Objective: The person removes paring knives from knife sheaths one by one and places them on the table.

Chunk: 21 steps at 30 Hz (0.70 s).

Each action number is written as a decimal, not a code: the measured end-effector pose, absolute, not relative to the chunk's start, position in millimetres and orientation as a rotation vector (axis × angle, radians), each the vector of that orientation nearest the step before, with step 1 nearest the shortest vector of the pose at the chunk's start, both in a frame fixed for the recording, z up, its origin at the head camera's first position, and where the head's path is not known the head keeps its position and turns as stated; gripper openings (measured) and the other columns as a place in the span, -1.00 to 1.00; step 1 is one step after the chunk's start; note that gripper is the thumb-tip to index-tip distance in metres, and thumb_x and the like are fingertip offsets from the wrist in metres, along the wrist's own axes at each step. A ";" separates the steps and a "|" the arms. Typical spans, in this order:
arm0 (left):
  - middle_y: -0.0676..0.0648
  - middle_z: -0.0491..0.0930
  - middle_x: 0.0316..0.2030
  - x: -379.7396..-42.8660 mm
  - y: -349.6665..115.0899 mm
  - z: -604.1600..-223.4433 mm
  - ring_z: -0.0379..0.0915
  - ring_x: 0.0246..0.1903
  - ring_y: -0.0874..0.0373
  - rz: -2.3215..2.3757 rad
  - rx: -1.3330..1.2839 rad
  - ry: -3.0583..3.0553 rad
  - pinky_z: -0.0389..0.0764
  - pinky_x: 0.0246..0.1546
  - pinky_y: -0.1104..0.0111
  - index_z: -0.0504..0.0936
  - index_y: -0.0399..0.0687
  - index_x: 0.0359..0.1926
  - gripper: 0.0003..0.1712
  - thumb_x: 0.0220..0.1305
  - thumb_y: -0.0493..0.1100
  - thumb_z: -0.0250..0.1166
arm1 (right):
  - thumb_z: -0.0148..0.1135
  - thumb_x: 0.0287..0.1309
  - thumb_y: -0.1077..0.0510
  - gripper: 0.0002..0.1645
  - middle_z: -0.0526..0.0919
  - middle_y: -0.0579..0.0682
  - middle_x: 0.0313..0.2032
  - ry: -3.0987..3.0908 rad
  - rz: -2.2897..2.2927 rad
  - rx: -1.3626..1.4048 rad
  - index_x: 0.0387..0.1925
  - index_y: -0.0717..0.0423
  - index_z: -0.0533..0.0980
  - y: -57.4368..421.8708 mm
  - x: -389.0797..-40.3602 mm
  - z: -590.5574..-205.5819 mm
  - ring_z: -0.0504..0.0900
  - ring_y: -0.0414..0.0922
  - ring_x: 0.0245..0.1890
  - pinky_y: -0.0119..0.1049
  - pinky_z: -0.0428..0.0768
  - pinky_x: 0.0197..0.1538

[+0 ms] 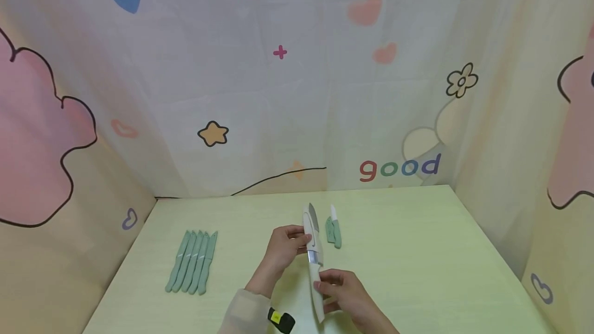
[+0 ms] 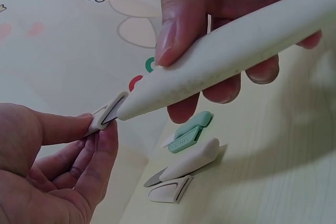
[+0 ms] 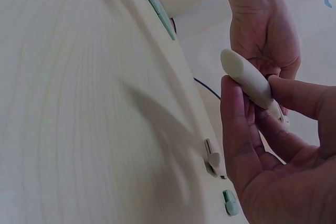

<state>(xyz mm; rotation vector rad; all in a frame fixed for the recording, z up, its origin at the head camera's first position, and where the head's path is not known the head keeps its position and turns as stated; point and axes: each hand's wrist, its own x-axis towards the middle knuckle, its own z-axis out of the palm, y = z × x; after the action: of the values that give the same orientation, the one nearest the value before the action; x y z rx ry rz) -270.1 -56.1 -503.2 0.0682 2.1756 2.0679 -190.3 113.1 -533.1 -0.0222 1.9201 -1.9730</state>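
A white-handled knife is held above the table, its metal blade partly inside a white sheath. My left hand pinches the sheath between thumb and fingers. Around the handle curl the fingers of my right hand, with the thumb on top. In the left wrist view, a second white knife lies bare on the table beside another white sheath; the held knife partly covers that pair in the head view. To their right are a green-handled knife with a bare pale blade and its green sheath.
Several green knives, green along their whole length, lie side by side on the left of the pale table. Printed curtains stand at the back and both sides. A dark wristband is on my left wrist.
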 end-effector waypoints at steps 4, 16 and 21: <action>-0.35 0.62 -0.19 -260.0 -55.6 -484.9 0.60 -0.27 -0.05 2.055 0.070 2.193 0.69 -0.13 0.06 0.55 -0.47 0.00 -0.68 0.27 -0.35 0.24 | 0.31 0.18 0.15 -0.61 0.61 -0.02 -0.35 1.926 -1.938 -0.002 -0.03 0.35 0.54 113.3 -188.8 -535.0 0.58 -0.08 -0.42 -0.18 0.72 -0.36; -0.39 0.60 -0.14 -256.5 -59.6 -476.7 0.60 -0.25 -0.09 2.094 0.066 2.167 0.67 -0.10 0.06 0.52 -0.52 0.01 -0.68 0.28 -0.37 0.23 | 0.30 0.20 0.14 -0.60 0.64 -0.01 -0.34 1.932 -1.869 -0.014 -0.01 0.33 0.54 113.9 -182.9 -536.5 0.60 -0.06 -0.37 -0.14 0.73 -0.30; -0.34 0.63 -0.16 -271.1 -62.8 -500.6 0.61 -0.27 -0.02 2.136 0.057 2.142 0.68 -0.11 0.05 0.54 -0.48 0.01 -0.67 0.27 -0.34 0.26 | 0.31 0.19 0.13 -0.60 0.65 0.00 -0.32 1.924 -1.863 -0.039 -0.02 0.33 0.55 113.9 -179.7 -534.5 0.61 -0.06 -0.35 -0.14 0.73 -0.31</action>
<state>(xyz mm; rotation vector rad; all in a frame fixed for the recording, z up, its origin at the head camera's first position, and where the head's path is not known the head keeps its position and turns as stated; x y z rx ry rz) -271.1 -62.8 -500.6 0.0571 2.1415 2.1364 -179.7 113.9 -534.5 -0.0385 1.9244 -1.8629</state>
